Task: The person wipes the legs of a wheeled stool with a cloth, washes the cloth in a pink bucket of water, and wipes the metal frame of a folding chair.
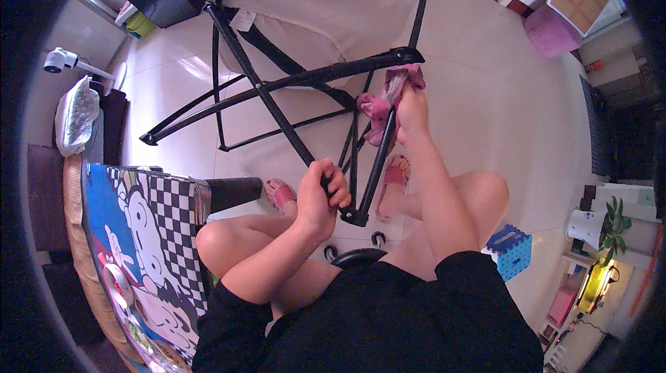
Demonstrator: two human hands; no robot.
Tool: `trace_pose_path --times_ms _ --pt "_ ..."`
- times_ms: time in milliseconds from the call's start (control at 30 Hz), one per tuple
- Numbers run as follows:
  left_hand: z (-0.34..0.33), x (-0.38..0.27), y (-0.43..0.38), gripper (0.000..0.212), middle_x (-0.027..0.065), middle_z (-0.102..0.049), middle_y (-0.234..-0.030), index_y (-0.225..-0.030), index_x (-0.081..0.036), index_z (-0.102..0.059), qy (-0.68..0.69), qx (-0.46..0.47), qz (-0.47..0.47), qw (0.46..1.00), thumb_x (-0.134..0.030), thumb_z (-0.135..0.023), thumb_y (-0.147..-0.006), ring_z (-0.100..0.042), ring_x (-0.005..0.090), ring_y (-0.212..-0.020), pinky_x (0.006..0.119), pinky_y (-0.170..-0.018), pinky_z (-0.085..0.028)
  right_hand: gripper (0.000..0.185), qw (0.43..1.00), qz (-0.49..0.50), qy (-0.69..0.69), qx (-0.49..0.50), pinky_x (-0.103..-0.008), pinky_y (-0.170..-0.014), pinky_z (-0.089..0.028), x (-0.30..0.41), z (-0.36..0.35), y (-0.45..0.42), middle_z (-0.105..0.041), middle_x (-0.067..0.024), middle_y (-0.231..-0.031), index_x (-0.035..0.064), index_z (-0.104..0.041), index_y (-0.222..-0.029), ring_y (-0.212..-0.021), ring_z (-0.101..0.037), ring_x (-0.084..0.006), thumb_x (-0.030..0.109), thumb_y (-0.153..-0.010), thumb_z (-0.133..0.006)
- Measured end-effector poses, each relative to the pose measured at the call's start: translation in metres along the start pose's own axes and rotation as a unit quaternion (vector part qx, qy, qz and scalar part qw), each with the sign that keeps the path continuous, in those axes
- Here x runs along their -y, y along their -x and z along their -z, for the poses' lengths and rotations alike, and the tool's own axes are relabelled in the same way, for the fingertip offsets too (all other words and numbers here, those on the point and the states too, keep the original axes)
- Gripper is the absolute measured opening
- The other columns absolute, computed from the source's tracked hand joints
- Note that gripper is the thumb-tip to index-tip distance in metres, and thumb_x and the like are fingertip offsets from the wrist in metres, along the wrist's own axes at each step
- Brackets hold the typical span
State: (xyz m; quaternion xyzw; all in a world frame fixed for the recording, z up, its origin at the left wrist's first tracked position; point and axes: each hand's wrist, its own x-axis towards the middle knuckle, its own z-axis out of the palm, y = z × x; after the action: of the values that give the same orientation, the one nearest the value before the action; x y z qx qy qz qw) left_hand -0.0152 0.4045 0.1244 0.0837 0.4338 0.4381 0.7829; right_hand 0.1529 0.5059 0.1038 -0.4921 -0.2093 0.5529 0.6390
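Observation:
A folding chair with a black tubular frame (pixel 283 115) and a pale fabric seat (pixel 322 4) is tipped over before me, its legs pointing towards me. My left hand (pixel 322 196) is closed around one black tube close to the frame's near corner joint (pixel 355 216). Further up, my right hand (pixel 412 113) grips a bunched pink cloth (pixel 379 105) against another tube of the frame, just below a corner joint (pixel 408 55). Part of that tube is hidden behind the cloth and the fingers. A white tag (pixel 243 20) hangs from the fabric.
On the left stands a table with a cartoon-print cover (pixel 171 227), bearing a bowl (pixel 118 284). A blue folding step stool (pixel 512 253) is by my right knee. A white pedestal fan or lamp (pixel 62 61) stands far left, and a pink stool (pixel 551 32) far right.

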Motion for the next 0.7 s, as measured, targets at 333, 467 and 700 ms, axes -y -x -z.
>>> trace_pose_path --times_ms 333,467,700 --pt "0.007 -0.07 -0.023 0.024 0.0033 -0.053 -0.084 -0.098 -0.006 -0.046 -0.048 -0.117 -0.193 0.973 -0.011 -0.054 -0.076 -0.046 0.0078 -0.059 0.023 -0.052 -0.038 0.02 0.997 -0.006 -0.01 -0.07 -0.0308 -0.049 -0.046 -0.006 0.003 0.061 -0.051 -0.0034 -0.075 0.006 -0.05 -0.089 -0.064 -0.054 -0.0157 0.023 -0.091 -0.039" --pt "0.019 -0.073 -0.016 0.011 0.0046 -0.054 -0.083 -0.083 -0.005 -0.047 -0.037 -0.091 -0.15 0.984 -0.014 -0.052 -0.078 -0.038 0.0072 -0.053 0.02 -0.04 -0.029 0.023 0.998 -0.025 -0.02 -0.056 -0.0318 -0.051 -0.049 -0.025 0.023 0.082 -0.054 -0.006 -0.081 0.0051 -0.05 -0.099 -0.067 -0.058 -0.0178 0.024 -0.093 -0.039" --pt "0.022 -0.066 -0.011 0.018 -0.0059 -0.027 -0.055 -0.076 -0.013 -0.04 -0.012 -0.002 -0.101 0.995 -0.024 -0.049 -0.088 -0.023 0.0042 -0.042 0.021 -0.038 -0.018 0.023 0.998 0.005 -0.053 -0.035 -0.0326 -0.06 -0.051 -0.035 0.047 0.097 -0.057 -0.0058 -0.081 0.0047 -0.051 -0.107 -0.069 -0.058 -0.0167 0.017 -0.091 -0.04"
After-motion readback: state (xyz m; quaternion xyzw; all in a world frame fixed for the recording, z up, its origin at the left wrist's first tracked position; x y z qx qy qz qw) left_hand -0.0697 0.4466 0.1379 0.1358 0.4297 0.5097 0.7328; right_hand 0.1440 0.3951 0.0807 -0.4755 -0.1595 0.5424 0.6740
